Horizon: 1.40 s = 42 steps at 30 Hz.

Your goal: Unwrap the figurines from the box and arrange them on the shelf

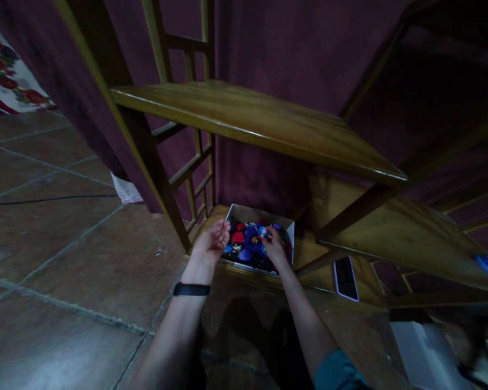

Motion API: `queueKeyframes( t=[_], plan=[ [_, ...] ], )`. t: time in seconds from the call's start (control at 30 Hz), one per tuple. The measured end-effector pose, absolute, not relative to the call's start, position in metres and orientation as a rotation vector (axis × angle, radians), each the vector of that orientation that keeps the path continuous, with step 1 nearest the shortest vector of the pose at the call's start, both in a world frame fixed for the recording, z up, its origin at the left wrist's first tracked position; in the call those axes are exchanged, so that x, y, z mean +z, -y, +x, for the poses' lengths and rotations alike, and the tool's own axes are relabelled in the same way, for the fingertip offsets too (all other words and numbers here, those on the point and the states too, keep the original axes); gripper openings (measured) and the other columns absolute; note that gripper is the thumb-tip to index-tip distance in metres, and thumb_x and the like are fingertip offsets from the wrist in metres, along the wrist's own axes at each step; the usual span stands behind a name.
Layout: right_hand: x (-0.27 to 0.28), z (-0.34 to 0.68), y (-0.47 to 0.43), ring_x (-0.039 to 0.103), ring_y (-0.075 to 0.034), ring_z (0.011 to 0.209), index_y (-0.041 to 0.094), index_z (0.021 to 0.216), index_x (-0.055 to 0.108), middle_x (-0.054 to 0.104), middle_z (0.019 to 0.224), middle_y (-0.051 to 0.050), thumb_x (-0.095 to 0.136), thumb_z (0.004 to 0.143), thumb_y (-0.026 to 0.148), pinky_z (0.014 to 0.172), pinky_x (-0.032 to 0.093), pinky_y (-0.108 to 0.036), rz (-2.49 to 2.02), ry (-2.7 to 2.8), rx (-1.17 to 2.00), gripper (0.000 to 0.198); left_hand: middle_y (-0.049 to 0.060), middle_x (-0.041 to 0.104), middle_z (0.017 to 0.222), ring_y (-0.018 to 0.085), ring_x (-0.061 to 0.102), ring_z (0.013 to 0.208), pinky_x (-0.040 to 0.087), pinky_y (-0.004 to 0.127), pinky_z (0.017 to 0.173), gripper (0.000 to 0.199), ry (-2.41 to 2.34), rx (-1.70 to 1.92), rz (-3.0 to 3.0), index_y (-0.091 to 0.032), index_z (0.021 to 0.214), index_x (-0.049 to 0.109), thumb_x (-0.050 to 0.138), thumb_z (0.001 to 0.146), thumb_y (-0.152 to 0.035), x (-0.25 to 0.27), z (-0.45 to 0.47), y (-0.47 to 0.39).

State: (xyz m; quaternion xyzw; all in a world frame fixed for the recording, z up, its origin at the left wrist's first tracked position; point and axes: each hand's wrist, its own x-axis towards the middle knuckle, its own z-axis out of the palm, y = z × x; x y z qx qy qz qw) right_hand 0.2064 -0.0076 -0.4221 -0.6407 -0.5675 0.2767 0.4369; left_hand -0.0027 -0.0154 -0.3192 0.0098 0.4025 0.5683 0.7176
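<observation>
A white open box (291, 234) sits on the lowest wooden shelf, filled with several small rounded items (238, 237) in red, blue and black, some with cartoon-like prints. What kind they are is too small to tell. Over the box's right part, my right hand (275, 248) has its fingertips closed on a small blue-and-white round item (262, 232). At the box's left edge, my left hand (212, 241) is turned palm inward with loosely bent fingers and nothing visible in it. A dark band circles the left wrist.
A higher wooden shelf (244, 111) juts out above the box. A lattice side frame (187, 176) stands at left. To the right lie a phone (345, 278) on the low shelf and a white box (427, 352) on the floor. A purple curtain (268, 49) hangs behind.
</observation>
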Motion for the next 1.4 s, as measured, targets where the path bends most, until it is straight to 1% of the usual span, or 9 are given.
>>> queueKeyframes(
  t=[0.13,0.27,0.43,0.77,0.87,1.03,1.17,1.27,1.4],
  plan=[
    [-0.410,0.211,0.010,0.058,-0.017,0.076,0.022,0.096,0.057,0.063,0.094,-0.003,0.051,0.071,0.029,0.075,0.046,-0.031,-1.664,1.359,0.714,0.027,0.006,0.065,0.075,0.010,0.064,0.061,0.050,0.017,0.051,0.016,-0.903,1.253,0.026,-0.012,0.083,0.060,0.049,0.079,-0.001,-0.317,-0.006,0.016],
    [-0.404,0.212,0.015,0.057,-0.016,0.074,0.023,0.086,0.060,0.063,0.083,0.000,0.053,0.070,0.031,0.072,0.046,-0.031,-1.634,1.315,0.819,0.020,0.006,0.065,0.074,0.010,0.064,0.061,0.050,0.017,0.051,0.016,-0.907,1.253,0.041,-0.012,0.082,0.060,0.049,0.079,-0.001,-0.319,-0.006,0.017],
    [-0.403,0.207,0.017,0.060,-0.017,0.083,0.022,0.100,0.060,0.064,0.098,-0.004,0.051,0.071,0.031,0.073,0.048,-0.031,-1.459,1.172,1.057,0.031,0.006,0.065,0.074,0.010,0.063,0.061,0.050,0.017,0.052,0.017,-0.915,1.240,0.034,-0.012,0.082,0.060,0.048,0.078,0.000,-0.317,-0.001,0.019],
    [-0.406,0.229,0.008,0.061,-0.015,0.085,0.025,0.103,0.062,0.066,0.099,0.000,0.041,0.076,0.018,0.079,0.048,-0.029,-1.838,1.388,0.709,0.035,0.007,0.066,0.074,0.009,0.062,0.059,0.047,0.016,0.051,0.016,-1.049,1.270,0.209,-0.011,0.083,0.062,0.055,0.072,-0.001,-0.321,0.013,0.022],
    [-0.408,0.229,0.009,0.058,-0.017,0.096,0.027,0.104,0.062,0.064,0.104,0.000,0.045,0.076,0.016,0.089,0.043,-0.032,-1.896,1.554,0.620,0.035,0.007,0.066,0.072,0.011,0.060,0.059,0.045,0.017,0.052,0.013,-1.115,1.236,0.536,-0.011,0.082,0.064,0.059,0.071,-0.007,-0.329,0.027,0.025],
    [-0.411,0.222,0.012,0.047,-0.016,0.112,0.025,0.107,0.062,0.054,0.120,-0.003,0.045,0.076,0.010,0.100,0.034,-0.029,-1.769,1.879,0.567,0.037,0.005,0.066,0.078,0.017,0.060,0.077,0.046,0.027,0.076,0.018,-1.199,1.023,1.335,-0.021,0.083,0.069,0.063,0.069,-0.011,-0.351,0.055,0.034],
    [-0.407,0.220,0.022,0.044,-0.018,0.114,0.026,0.108,0.060,0.048,0.122,-0.004,0.048,0.076,0.010,0.097,0.034,-0.030,-1.811,2.053,0.537,0.038,0.007,0.061,0.112,0.027,0.049,0.111,0.026,0.041,0.103,0.030,-1.211,0.841,1.769,-0.025,0.090,0.068,0.064,0.066,-0.008,-0.369,0.069,0.047],
    [-0.399,0.220,0.029,0.044,-0.019,0.111,0.028,0.114,0.055,0.051,0.116,-0.005,0.047,0.076,0.009,0.095,0.034,-0.031,-1.885,2.132,0.487,0.043,0.008,0.055,0.121,0.030,0.041,0.120,0.019,0.045,0.106,0.030,-1.282,0.772,1.817,-0.025,0.086,0.067,0.060,0.066,-0.003,-0.373,0.070,0.052],
    [-0.390,0.218,0.032,0.046,-0.019,0.108,0.025,0.114,0.051,0.052,0.113,-0.006,0.048,0.075,0.009,0.093,0.034,-0.031,-1.948,2.165,0.419,0.043,0.009,0.060,0.107,0.028,0.044,0.117,0.023,0.040,0.103,0.028,-1.340,0.858,1.644,-0.025,0.078,0.066,0.060,0.066,0.000,-0.369,0.065,0.049]
  ],
)
